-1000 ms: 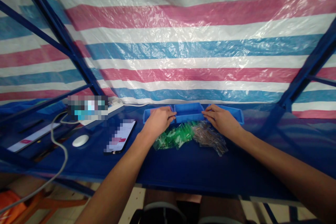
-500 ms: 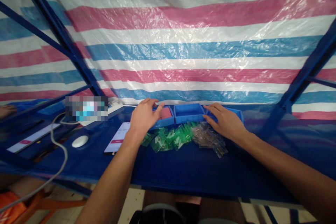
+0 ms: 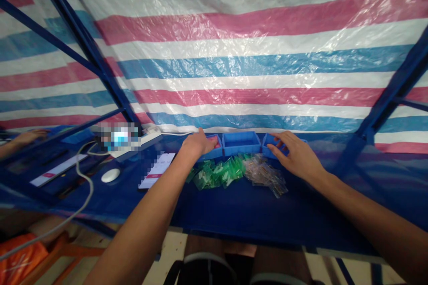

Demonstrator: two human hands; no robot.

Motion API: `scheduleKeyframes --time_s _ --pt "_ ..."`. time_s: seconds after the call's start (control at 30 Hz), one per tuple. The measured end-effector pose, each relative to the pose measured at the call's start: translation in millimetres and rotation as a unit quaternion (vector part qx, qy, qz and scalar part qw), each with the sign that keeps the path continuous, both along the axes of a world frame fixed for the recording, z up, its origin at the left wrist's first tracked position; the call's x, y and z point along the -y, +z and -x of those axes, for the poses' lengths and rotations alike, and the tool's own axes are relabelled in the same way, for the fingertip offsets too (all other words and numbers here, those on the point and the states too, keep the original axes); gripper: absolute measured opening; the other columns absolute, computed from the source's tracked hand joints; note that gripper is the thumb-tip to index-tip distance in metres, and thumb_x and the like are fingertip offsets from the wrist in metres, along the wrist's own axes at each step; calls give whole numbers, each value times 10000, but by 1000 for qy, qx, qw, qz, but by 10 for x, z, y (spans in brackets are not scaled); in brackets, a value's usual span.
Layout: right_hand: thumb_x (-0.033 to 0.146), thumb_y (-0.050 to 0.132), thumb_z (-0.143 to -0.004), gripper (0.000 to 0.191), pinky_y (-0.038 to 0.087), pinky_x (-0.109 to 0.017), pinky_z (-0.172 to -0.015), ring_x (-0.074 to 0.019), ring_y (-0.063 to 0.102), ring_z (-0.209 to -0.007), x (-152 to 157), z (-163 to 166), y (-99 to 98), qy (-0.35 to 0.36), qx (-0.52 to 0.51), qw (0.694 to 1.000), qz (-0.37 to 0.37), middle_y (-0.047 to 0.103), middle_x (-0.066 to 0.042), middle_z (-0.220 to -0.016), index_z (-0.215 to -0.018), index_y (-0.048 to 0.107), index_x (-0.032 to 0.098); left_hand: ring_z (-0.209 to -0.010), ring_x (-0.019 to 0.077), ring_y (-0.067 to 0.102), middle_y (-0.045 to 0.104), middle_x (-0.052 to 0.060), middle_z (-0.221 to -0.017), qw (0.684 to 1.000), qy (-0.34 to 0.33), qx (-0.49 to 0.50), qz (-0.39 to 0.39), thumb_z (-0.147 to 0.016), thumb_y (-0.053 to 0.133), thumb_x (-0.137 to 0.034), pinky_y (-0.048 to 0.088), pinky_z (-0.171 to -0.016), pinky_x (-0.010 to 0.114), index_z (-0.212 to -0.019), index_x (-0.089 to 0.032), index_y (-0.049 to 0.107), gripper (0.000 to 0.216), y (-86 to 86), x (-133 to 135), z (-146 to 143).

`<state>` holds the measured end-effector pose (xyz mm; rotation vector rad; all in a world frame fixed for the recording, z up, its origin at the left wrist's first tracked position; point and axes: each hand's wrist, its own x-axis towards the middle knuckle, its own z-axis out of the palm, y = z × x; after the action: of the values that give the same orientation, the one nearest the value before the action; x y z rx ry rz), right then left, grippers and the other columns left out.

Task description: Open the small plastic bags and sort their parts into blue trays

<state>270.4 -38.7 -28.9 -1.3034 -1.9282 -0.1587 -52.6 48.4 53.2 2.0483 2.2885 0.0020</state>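
My two bare hands at a row of three blue plastic bins on a glossy dark-blue table point(image 3: 234, 218). My left hand point(image 3: 196, 143) is at the left blue rectangular plastic bin point(image 3: 213, 154), its fingers directed toward the flat pinkish-red contents point(image 3: 218, 140); the fingertips are partly hidden, and I cannot tell whether they pinch anything. My right hand point(image 3: 290, 153) is at the right blue rectangular plastic bin point(image 3: 266, 149), palm down, with thumb and fingers spread apart and a gap visible between them; whether a fingertip touches the rim is unclear. The middle blue rectangular plastic bin point(image 3: 241, 148) stands between my hands. In front of the row lie two adjoining heaps: green-tinted plastic packets point(image 3: 220, 173), nearer my left forearm, and clear plastic packets with brownish slender pieces point(image 3: 265, 175), nearer my right hand. Left of my left forearm are a flat phone with a lit screen point(image 3: 161, 168) and, farther left, a smooth white oval object point(image 3: 110, 175). At the far left, another person's hand point(image 3: 35, 135) appears above the table.
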Motion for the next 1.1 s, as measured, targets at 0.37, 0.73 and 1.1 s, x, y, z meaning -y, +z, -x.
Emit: scheduleKeyframes --time_s 0.37,0.73,1.1 --pt "453 573 -1046 409 608 -457 -876 -293 718 -958 34 -4 -1 8 5 1000 -3 712 -114 -1124 -1390 613 233 -1456 470 531 478 302 -1604 998 53 33 27 -687 713 -849 501 -1153 498 -1680 -53 266 1349 0 -186 -1" --pt "448 585 -1035 421 607 -463 -879 -291 721 -951 29 -13 -10 5 -15 1000 9 713 -116 -1145 -1399 594 235 -1303 433 672 679 227 -1436 999 28 35 5 -672 776 -742 589 -1043 445 -1343 -133 727 907 -112 -318 -40" --pt "447 583 -1028 430 606 -470 -888 -301 719 -970 33 -6 -6 13 -12 1000 13 710 -122 -1142 -1399 591 230 -1371 463 616 594 319 -1495 995 65 73 -9 -629 845 -680 564 -1065 491 -1585 -58 412 1219 -167 -330 -63"
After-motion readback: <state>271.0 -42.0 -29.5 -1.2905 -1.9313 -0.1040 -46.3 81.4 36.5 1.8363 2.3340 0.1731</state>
